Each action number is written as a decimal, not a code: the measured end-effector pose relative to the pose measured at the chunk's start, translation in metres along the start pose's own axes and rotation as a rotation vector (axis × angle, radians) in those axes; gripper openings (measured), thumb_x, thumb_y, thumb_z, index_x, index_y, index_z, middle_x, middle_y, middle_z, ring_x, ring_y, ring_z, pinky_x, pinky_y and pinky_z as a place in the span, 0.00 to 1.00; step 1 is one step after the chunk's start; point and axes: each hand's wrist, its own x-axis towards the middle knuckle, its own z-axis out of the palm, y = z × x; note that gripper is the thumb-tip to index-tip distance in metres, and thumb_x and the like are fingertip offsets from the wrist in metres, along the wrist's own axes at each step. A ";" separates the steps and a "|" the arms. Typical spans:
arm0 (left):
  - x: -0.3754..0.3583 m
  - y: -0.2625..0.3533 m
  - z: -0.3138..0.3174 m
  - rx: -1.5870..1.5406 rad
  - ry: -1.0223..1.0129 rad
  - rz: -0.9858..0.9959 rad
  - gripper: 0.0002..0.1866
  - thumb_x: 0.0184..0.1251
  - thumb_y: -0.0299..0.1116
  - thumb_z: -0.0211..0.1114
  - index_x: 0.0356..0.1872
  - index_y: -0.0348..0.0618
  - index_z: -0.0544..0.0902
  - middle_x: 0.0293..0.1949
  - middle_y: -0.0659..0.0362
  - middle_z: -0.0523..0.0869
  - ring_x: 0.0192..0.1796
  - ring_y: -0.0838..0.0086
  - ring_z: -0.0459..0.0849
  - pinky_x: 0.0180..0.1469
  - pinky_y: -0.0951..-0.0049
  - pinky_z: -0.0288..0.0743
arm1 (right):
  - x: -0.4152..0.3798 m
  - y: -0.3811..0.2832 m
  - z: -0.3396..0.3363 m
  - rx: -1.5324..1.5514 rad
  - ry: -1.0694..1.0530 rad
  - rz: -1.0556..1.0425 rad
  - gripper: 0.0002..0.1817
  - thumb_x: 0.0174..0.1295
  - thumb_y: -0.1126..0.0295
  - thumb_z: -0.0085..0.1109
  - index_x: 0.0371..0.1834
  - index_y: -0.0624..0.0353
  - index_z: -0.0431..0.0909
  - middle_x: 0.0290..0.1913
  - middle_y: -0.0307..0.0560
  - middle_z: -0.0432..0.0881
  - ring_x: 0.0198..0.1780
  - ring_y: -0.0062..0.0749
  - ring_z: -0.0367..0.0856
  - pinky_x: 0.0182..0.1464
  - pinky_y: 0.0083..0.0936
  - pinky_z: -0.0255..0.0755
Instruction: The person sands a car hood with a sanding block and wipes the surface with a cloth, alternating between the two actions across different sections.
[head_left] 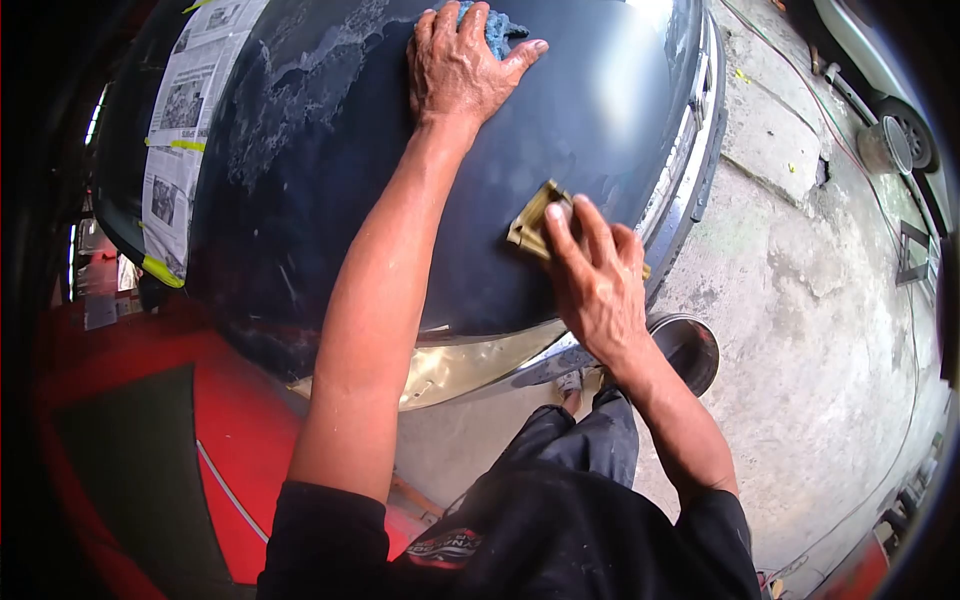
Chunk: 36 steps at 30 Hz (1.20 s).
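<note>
A dark car panel (400, 230), wet and streaked with greyish residue, curves out in front of me. At its upper part my left hand (462, 68) presses down on a crumpled blue cloth (505, 32), fingers over it and thumb out to the side. Lower and to the right, my right hand (602, 280) grips a tan sanding block (533, 222), which rests against the panel near its edge. Part of the block is hidden beneath the fingers.
Newspaper masking (180, 110) with yellow tape (162, 272) covers the left side. A red car body (250, 420) lies lower left. A dark bucket (690, 350) stands by my legs on the concrete floor (780, 400). Another bucket (885, 146) and a hose are at right.
</note>
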 end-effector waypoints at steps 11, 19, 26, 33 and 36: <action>0.003 0.001 -0.004 -0.022 -0.032 0.013 0.41 0.62 0.59 0.77 0.64 0.31 0.84 0.64 0.42 0.83 0.72 0.46 0.76 0.78 0.49 0.67 | -0.010 -0.033 0.010 -0.029 -0.059 -0.125 0.40 0.57 0.77 0.63 0.80 0.60 0.72 0.74 0.62 0.74 0.62 0.48 0.78 0.66 0.46 0.69; -0.002 0.001 -0.001 -0.036 -0.002 -0.033 0.35 0.68 0.55 0.73 0.65 0.35 0.84 0.65 0.44 0.83 0.72 0.46 0.75 0.77 0.49 0.68 | 0.130 0.096 -0.004 -0.283 0.241 0.148 0.27 0.69 0.72 0.67 0.72 0.57 0.79 0.55 0.62 0.86 0.53 0.54 0.87 0.56 0.48 0.75; 0.001 -0.002 -0.001 -0.079 0.028 -0.019 0.25 0.74 0.46 0.69 0.61 0.36 0.86 0.63 0.46 0.85 0.69 0.49 0.78 0.74 0.50 0.71 | -0.003 -0.013 0.002 0.003 -0.084 -0.252 0.31 0.63 0.73 0.70 0.73 0.55 0.82 0.68 0.59 0.82 0.69 0.47 0.80 0.66 0.45 0.72; 0.000 -0.004 0.001 -0.110 0.074 -0.009 0.22 0.75 0.44 0.67 0.58 0.35 0.87 0.59 0.45 0.86 0.66 0.49 0.80 0.71 0.50 0.73 | 0.097 0.082 -0.002 -0.161 0.139 0.343 0.30 0.72 0.69 0.67 0.78 0.54 0.76 0.65 0.61 0.83 0.64 0.59 0.81 0.67 0.52 0.70; 0.001 -0.002 0.000 -0.100 0.088 -0.008 0.21 0.75 0.43 0.66 0.57 0.35 0.88 0.58 0.45 0.87 0.65 0.49 0.81 0.70 0.50 0.74 | 0.018 0.012 0.010 -0.075 0.068 0.003 0.36 0.70 0.70 0.67 0.83 0.53 0.70 0.72 0.66 0.77 0.70 0.53 0.78 0.67 0.48 0.70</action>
